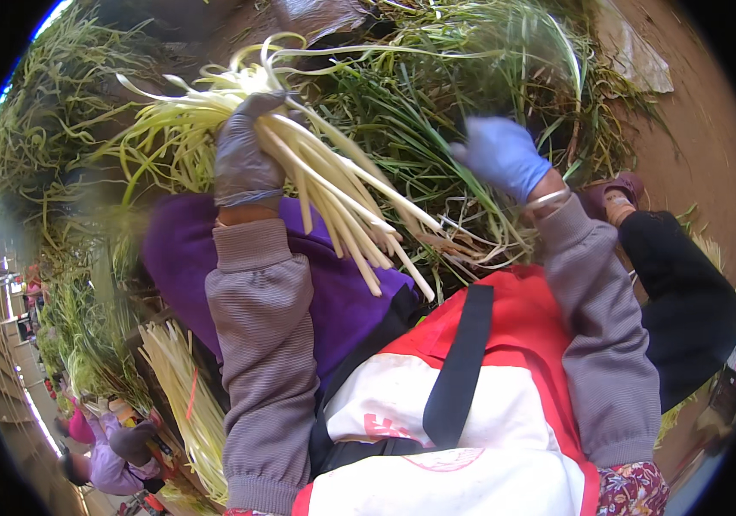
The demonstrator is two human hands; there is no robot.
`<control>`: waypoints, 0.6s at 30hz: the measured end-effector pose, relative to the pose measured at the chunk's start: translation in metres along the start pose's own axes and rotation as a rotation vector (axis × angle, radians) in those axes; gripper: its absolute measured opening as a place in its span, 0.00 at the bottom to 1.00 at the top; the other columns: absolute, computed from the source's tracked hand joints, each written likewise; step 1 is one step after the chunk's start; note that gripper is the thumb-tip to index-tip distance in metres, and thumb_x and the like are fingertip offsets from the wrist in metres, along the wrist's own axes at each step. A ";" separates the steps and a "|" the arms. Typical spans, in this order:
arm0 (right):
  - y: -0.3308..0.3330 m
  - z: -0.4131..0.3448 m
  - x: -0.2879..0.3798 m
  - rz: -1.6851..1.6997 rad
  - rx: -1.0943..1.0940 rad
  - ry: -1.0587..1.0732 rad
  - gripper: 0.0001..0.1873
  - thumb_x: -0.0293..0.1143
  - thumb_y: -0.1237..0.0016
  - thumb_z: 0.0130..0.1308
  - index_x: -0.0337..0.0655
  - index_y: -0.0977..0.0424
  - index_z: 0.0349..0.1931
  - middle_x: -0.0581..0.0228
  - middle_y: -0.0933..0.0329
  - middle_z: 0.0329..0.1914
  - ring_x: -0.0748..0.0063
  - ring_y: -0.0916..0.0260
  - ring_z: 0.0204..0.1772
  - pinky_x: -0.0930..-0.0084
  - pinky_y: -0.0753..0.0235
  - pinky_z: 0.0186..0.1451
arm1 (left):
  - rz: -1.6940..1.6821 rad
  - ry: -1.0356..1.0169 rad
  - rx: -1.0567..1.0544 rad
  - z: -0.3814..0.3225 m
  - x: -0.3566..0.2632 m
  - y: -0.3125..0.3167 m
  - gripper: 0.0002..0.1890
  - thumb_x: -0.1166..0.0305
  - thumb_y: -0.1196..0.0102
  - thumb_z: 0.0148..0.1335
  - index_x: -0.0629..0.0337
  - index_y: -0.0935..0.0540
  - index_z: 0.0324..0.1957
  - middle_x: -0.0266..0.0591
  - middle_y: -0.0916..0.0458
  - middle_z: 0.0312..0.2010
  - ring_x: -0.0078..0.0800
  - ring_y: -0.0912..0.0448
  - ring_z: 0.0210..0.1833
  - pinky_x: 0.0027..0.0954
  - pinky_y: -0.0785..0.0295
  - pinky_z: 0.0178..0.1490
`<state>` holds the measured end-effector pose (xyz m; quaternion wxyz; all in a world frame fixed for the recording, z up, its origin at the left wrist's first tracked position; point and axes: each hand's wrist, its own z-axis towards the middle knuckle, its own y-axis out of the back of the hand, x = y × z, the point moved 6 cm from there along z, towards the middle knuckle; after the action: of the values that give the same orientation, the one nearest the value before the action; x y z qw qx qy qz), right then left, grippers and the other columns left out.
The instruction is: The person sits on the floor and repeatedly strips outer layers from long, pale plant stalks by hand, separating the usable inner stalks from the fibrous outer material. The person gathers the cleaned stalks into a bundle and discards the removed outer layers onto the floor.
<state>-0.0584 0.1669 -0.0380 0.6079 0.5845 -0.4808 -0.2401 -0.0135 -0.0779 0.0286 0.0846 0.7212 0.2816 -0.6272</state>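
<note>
A bunch of long pale stalks with yellow-green leaves point(335, 180) is held in my left hand point(248, 151), which wears a thin glove dirtied grey. The stalks' pale ends point down to the right, above my purple-clad leg. My right hand point(503, 155), in a blue glove and blurred, is over a heap of green leafy stalks point(393, 122); its fingers look curled, and whether they grip a leaf cannot be told. Some loose, dry-looking strands hang between the bunch and the heap's near edge.
A bundle of pale stalks with a red band point(187, 400) lies at lower left. Piles of green leaves point(64, 116) rise along the left side. Another person point(113, 451) sits at far lower left. Plastic sheeting point(632, 51) lies on the brown ground at upper right.
</note>
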 end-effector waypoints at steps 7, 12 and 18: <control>0.026 0.000 0.087 0.843 -0.178 0.120 0.13 0.38 0.59 0.56 0.36 0.28 0.28 0.54 0.30 0.20 0.62 0.32 0.23 0.73 0.32 0.28 | -0.273 0.247 0.182 -0.005 0.031 -0.030 0.15 0.76 0.48 0.43 0.68 0.33 0.36 0.45 0.30 0.24 0.35 0.27 0.24 0.32 0.28 0.29; 0.017 0.001 0.058 1.211 -0.369 0.027 0.13 0.35 0.58 0.55 0.32 0.30 0.22 0.52 0.32 0.15 0.63 0.35 0.18 0.74 0.35 0.23 | -0.181 0.330 0.177 -0.009 0.048 -0.033 0.14 0.77 0.46 0.42 0.67 0.32 0.34 0.46 0.27 0.23 0.34 0.27 0.21 0.30 0.28 0.24; 0.037 -0.003 0.023 0.715 -0.637 0.008 0.11 0.34 0.58 0.55 0.34 0.31 0.25 0.59 0.30 0.15 0.70 0.32 0.16 0.79 0.35 0.18 | -0.051 0.406 0.235 -0.006 0.048 -0.035 0.18 0.74 0.45 0.42 0.71 0.33 0.36 0.49 0.25 0.25 0.30 0.26 0.21 0.25 0.28 0.24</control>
<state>-0.0561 0.1559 0.0042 0.8029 0.1681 -0.5520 -0.1492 -0.0240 -0.0317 -0.0077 -0.0742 0.8301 0.2359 -0.4998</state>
